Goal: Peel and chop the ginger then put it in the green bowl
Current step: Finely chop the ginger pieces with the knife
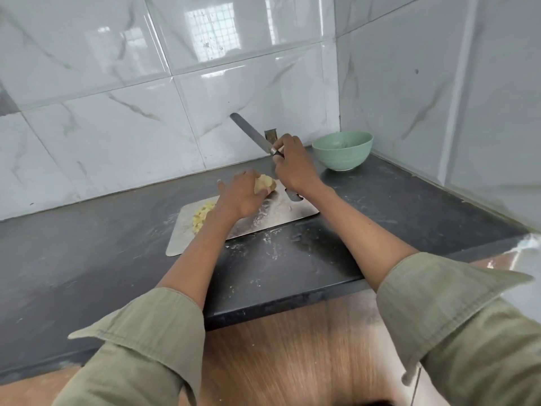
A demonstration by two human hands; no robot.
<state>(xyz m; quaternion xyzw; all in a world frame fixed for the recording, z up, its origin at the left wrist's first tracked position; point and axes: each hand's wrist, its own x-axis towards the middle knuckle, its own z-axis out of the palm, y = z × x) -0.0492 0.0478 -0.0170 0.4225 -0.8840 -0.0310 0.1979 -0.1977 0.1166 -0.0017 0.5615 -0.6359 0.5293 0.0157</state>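
Left hand (pixel 244 194) curls around a peeled yellow ginger piece (pixel 265 183), holding it at the far edge of the steel cutting board (pixel 295 210). Right hand (pixel 292 164) grips the knife (pixel 251 133) by its handle, blade raised off the board and pointing toward 10 o'clock against the tiled wall (pixel 146 98). Heap of chopped ginger bits (pixel 203 216) sits on the board at the left hand's 8 o'clock, partly hidden by the left forearm. Green bowl (pixel 342 150) stands on the dark countertop (pixel 87 244) at 2 o'clock from the board, near the wall corner, apart from both hands; can't tell if anything is inside. Board has a slot handle near the right wrist. White specks litter the countertop in front of the board. Olive sleeves (pixel 152 347) rolled up on both arms.
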